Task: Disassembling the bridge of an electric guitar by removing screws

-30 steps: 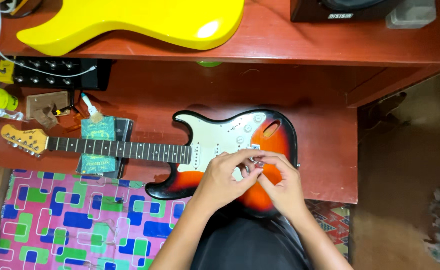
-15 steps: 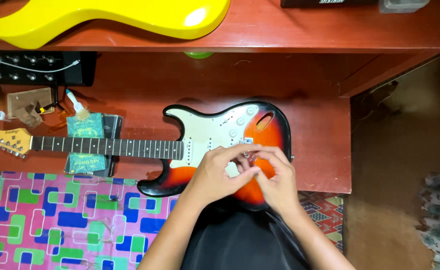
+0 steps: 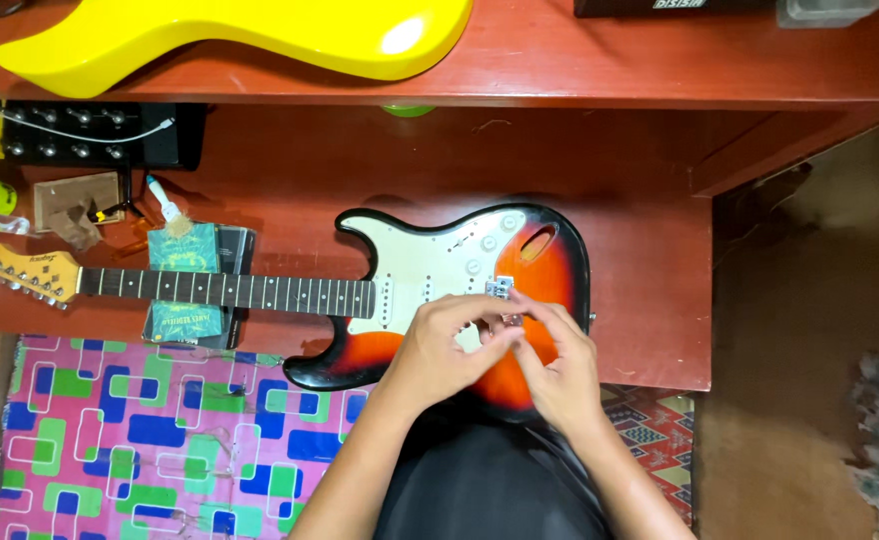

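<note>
In the head view, an electric guitar (image 3: pixel 430 290) is seen lying flat on a reddish-brown wooden tabletop (image 3: pixel 640 300), its glossy body shaded from black at the edge through red to orange, with a smooth cream plate screwed over the front. Its long dark neck is stretched toward the left and is rested on a small green book (image 3: pixel 182 250) set on a darker one; the pale wooden headstock (image 3: pixel 22 270) is set with metal tuning pegs. A small shiny metal bridge (image 3: pixel 501 288) is fixed on the body just right of the cream plate.

The left hand (image 3: pixel 442 345) is laid over the lower body with the wrist bent and the fingers curled inward, the fingertips brought together just below the bridge. The right hand (image 3: pixel 558 355) is met against it from the right, fingers likewise bent and pinched close. Both grips are nearly closed over the same spot beside the bridge; whatever is pinched there is too small to be made out, so what is grasped cannot be told. Both forearms are angled up from the bottom edge.

A bright yellow, smooth, curved guitar body (image 3: pixel 260 35) is laid on the upper shelf (image 3: pixel 660 70). A patterned mat (image 3: pixel 140 440) in pink, blue and green is spread on the floor below.
</note>
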